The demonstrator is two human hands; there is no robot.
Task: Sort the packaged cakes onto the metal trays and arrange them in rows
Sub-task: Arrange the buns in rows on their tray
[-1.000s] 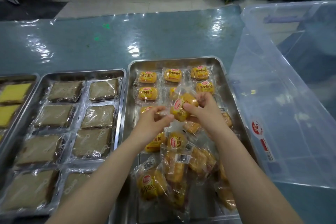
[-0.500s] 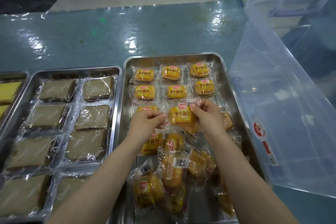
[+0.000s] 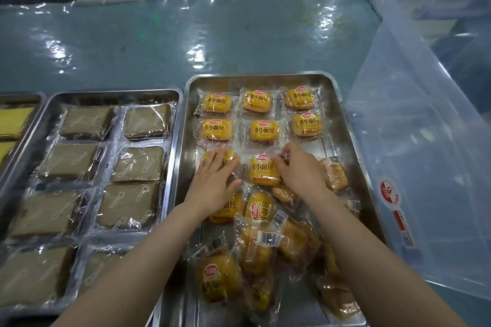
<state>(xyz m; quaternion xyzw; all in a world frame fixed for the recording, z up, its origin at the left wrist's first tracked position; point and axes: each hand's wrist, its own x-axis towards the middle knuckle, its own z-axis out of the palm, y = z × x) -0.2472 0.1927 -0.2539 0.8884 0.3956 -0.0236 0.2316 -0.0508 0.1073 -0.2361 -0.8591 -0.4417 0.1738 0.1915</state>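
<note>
Head view: six yellow bread packs (image 3: 264,131) sit in two rows on the right metal tray (image 3: 342,125). Left hand (image 3: 215,180) lies flat on a seventh; right hand (image 3: 299,167) pinches an eighth pack (image 3: 263,171). Blue shiny desk (image 3: 159,42).

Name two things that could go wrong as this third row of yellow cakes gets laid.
The right hand pinches the middle cake close to the loose pile; wrappers may snag and drag. The left hand presses a cake near the tray wall, so the row could skew.
</note>
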